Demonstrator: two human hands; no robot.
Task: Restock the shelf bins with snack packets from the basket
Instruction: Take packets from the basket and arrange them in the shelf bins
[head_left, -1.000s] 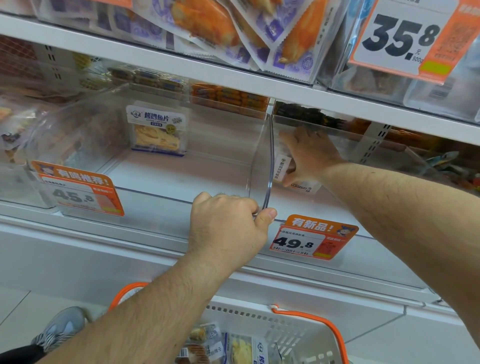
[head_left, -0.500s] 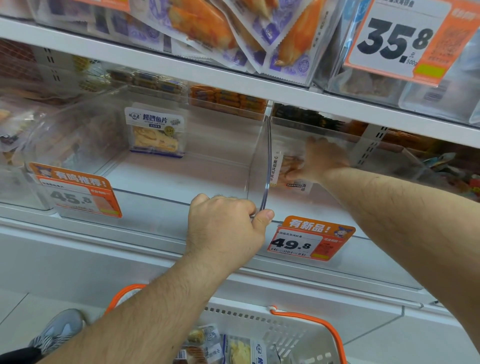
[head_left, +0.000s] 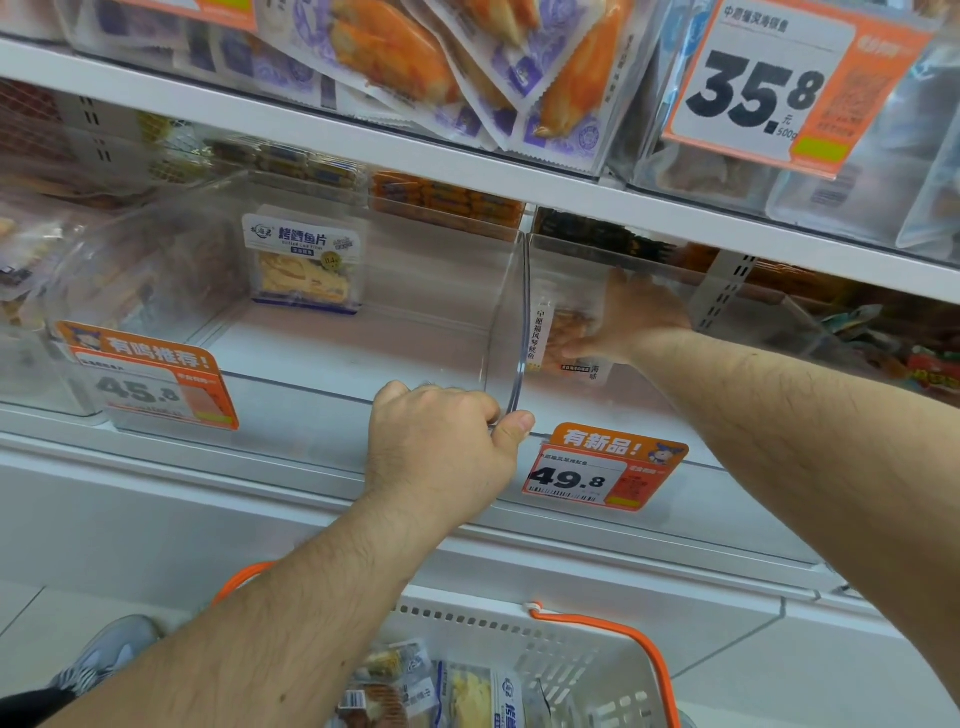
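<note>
While my left hand (head_left: 441, 447) curls over the front rim of the clear plastic bin (head_left: 332, 358), fingers hooked inside and thumb pressed on the outside at its front right corner, my right hand (head_left: 631, 325) reaches into the neighbouring bin (head_left: 727, 457). Its fingers lie flat and together against a glossy snack packet (head_left: 558, 338), standing near the left wall, printed with vertical Chinese characters; whether the thumb pinches it I cannot tell. One boxy packet (head_left: 306, 260), white and blue, stands at the back edge of the left bin. Price cards: orange-and-white "45.8" (head_left: 150, 379), "49.8" (head_left: 602, 467), and "35.8" (head_left: 774, 88) on the upper shelf. White perforated basket (head_left: 566, 654), orange handles, below, with further packets.
</note>
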